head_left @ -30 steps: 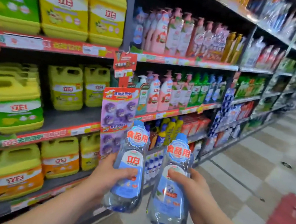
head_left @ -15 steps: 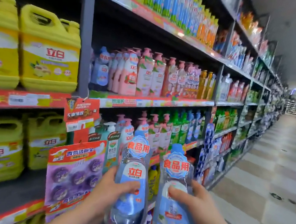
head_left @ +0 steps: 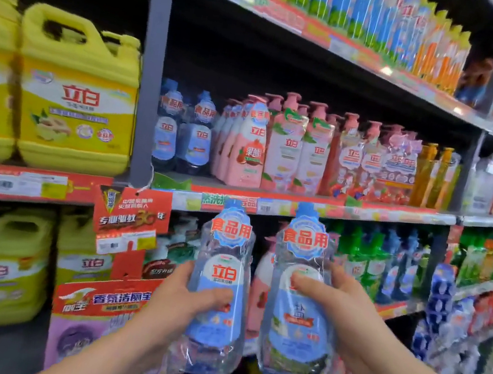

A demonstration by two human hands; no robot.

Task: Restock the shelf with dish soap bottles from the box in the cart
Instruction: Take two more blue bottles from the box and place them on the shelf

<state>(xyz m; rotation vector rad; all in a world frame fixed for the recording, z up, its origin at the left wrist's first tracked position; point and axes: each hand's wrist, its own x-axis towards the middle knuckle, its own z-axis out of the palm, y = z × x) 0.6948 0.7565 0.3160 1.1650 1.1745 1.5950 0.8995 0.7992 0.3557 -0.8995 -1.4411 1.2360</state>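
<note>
I hold two clear dish soap bottles with blue labels upright in front of the shelving. My left hand (head_left: 180, 301) grips the left bottle (head_left: 219, 285) around its middle. My right hand (head_left: 344, 316) grips the right bottle (head_left: 299, 294) from the right side. Both bottle tops reach the red price rail of the middle shelf (head_left: 315, 208). On that shelf, at its left end, stand two matching blue-label bottles (head_left: 183, 132), beside pink pump bottles (head_left: 276, 146). The cart and box are out of view.
Large yellow detergent jugs (head_left: 76, 94) fill the bay to the left, behind a grey upright post (head_left: 151, 76). A red hanging promo tag (head_left: 132, 217) and purple toilet-cleaner packs (head_left: 82, 332) hang below. Shelves of bottles run away to the right.
Both hands have lifted the two bottles higher, from the lower shelves up to the middle shelf's rail, and the view has tilted upward and moved closer to the shelving.
</note>
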